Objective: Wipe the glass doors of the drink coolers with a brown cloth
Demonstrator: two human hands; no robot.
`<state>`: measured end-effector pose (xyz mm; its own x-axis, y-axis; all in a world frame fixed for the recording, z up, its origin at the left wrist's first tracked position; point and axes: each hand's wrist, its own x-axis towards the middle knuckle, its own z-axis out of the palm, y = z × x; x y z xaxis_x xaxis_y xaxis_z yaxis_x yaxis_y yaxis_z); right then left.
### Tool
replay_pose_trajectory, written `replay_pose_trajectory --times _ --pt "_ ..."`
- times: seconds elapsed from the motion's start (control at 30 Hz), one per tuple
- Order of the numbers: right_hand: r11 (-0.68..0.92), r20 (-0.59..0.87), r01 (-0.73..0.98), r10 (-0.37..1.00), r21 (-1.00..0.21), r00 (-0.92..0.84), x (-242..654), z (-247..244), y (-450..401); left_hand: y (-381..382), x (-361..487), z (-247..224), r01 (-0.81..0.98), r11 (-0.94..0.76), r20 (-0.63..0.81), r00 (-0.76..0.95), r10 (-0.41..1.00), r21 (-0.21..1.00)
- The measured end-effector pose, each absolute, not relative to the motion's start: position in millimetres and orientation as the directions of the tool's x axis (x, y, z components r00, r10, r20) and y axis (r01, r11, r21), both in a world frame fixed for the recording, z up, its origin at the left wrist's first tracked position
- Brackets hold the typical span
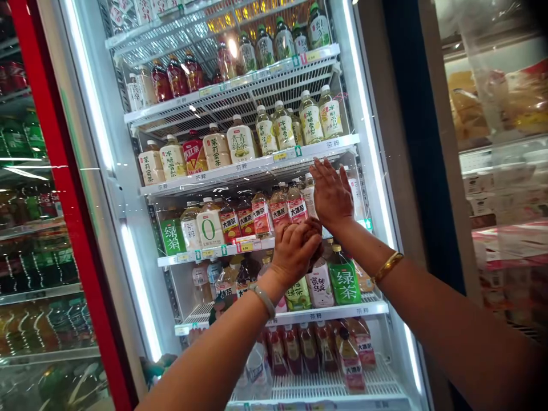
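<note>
My right hand (333, 191) is stretched out with its palm facing the glass door of a lit drinks cooler, fingers extended and slightly apart. A gold bangle (389, 266) circles that wrist. Lower and to the left, my left hand (295, 245) has its fingers curled in close to the glass. Whatever those fingers hold, if anything, is hidden; a dark patch beside them looks like a reflection. A pale bangle (264, 301) sits on the left wrist. Behind the hands stand bottles of tea, including a green-labelled bottle (343, 278) and red-labelled bottles (297, 205).
White wire shelves (252, 149) rise in tiers, holding bottled drinks. A bright light strip (139, 291) runs along each side of the cooler. At left, a red frame (71, 194) borders another cooler with bottles. On the right, packaged goods (505, 103) fill shelves behind a clear curtain.
</note>
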<state>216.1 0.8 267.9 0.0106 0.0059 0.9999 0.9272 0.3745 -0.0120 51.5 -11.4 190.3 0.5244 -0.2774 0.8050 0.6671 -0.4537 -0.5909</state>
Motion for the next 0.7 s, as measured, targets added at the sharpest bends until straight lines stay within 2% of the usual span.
replay_pose_trajectory --times 0.1,0.17,0.23,0.3,0.37,0.43,0.57,0.63,0.7 --pt "0.352 0.999 0.935 0.036 -0.038 0.027 208 257 -2 -8 25 210 0.551 -0.392 0.669 0.678 -0.305 -0.737" --pt "0.336 0.999 0.941 0.043 -0.022 0.008 206 251 -3 -4 19 243 0.601 -0.382 0.709 0.645 -0.286 -0.702" --pt "0.325 0.999 0.946 0.041 -0.004 -0.01 205 248 -4 0 23 278 0.773 -0.409 0.875 0.415 -0.25 -0.484" --pt "0.322 0.999 0.947 0.038 0.007 -0.021 205 248 -4 3 34 297 0.862 -0.441 0.959 0.155 -0.239 -0.249" --pt "0.327 0.999 0.945 0.04 0.007 -0.022 206 248 -3 4 46 291 0.873 -0.456 0.971 0.076 -0.229 -0.175" --pt "0.335 0.999 0.942 0.043 0.0 -0.015 208 248 -2 0 53 260 0.852 -0.454 0.96 0.18 -0.214 -0.261" --pt "0.345 0.999 0.938 0.038 0.013 -0.028 209 248 -1 -10 36 195 0.711 -0.448 0.837 0.501 -0.219 -0.542" --pt "0.34 0.999 0.94 0.039 0.02 -0.035 209 248 -2 -11 22 194 0.599 -0.43 0.722 0.654 -0.225 -0.676" --pt "0.34 0.999 0.94 0.042 0.014 -0.03 209 248 -2 -9 15 218 0.596 -0.413 0.707 0.679 -0.198 -0.688"
